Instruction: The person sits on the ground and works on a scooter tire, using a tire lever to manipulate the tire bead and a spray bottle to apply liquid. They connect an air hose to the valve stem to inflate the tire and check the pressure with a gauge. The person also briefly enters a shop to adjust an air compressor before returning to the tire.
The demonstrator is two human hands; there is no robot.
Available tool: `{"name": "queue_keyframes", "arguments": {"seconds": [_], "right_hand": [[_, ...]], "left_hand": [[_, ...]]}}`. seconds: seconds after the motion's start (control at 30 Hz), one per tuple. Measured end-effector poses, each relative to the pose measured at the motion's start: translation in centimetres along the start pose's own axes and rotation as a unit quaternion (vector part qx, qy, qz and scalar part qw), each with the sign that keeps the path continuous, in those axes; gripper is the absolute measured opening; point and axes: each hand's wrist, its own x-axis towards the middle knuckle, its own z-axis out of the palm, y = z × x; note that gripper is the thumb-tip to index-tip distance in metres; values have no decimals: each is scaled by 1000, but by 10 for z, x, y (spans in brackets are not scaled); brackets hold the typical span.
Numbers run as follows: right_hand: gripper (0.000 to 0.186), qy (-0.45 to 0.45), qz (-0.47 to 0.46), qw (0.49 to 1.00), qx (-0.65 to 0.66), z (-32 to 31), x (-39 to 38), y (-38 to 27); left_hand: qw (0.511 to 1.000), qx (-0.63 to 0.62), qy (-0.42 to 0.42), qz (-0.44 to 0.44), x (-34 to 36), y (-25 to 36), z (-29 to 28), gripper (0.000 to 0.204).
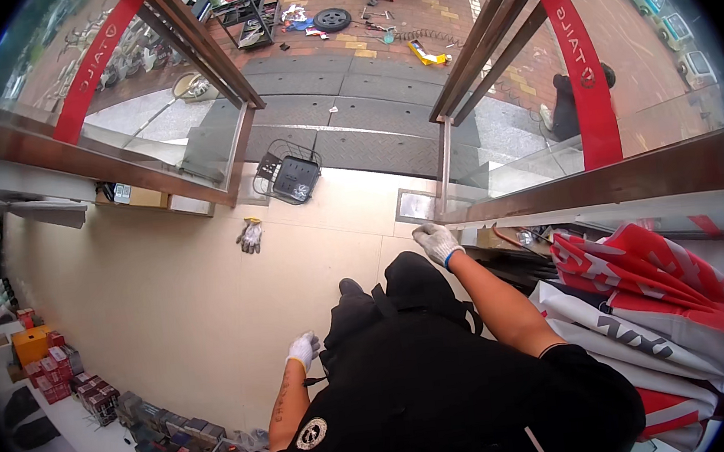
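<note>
My left hand (303,350), in a white knit glove, hangs low beside my dark trousers. Its fingers are loosely bent, and nothing shows in them. Further forward, my right hand (436,243) wears a matching glove with a blue cuff and is near the foot of the right glass door (506,138). Its fingers are loosely curled, with no object visible in them. On the pale tiled floor ahead lies a pair of grey-white work gloves (250,236). Just beyond, a black plastic stool or seat with wire mesh (296,179) stands at the doorway.
The left glass door (169,122) stands open toward the paving. Outside are a tool cart (250,14), a tyre (332,20), a yellow box (428,53) and a crouching person (573,105). Red-and-white fabric (647,286) fills the right side; stacked boxes (53,369) line the left.
</note>
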Motion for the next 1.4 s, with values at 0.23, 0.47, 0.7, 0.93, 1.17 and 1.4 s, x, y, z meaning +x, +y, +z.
{"name": "queue_keyframes", "arguments": {"seconds": [0.23,0.47,0.7,0.93,1.17,1.4], "right_hand": [[38,111,78,982,135,-59,200,-1],[37,85,98,988,84,-164,408,-29],[37,30,124,991,47,-291,570,-88],[38,62,218,963,147,-298,766,-44],[32,26,200,966,164,-291,890,-108],[42,-38,164,981,93,-343,1091,-183]], "left_hand": [[995,54,29,73,120,354,-18,31],[889,421,-61,167,146,517,131,43],[963,261,-52,30,160,724,210,59],[992,119,-40,-4,344,908,275,72],[982,186,-23,-13,463,1050,284,81],[958,251,-16,138,632,1189,327,50]]}}
